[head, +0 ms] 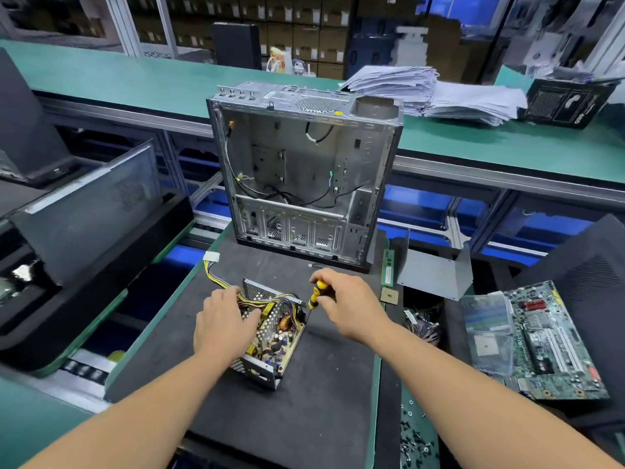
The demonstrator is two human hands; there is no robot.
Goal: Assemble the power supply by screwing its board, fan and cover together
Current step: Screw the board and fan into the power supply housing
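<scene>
Power supply (267, 336) sits uncovered on black mat (304, 401), board exposed, long axis running from 7 to 1 o'clock. Left hand (225, 321) rests on its 10 o'clock side, fingers over the wires, steadying it. Right hand (348, 302) grasps yellow-black screwdriver (316, 294), tip angled down at the 1 o'clock corner; probably on a board screw, contact too small to confirm. Right hand leads

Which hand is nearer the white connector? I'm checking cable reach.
Left. The left hand lies just below the white connector; the right hand is across the power supply, holding the screwdriver.
</scene>
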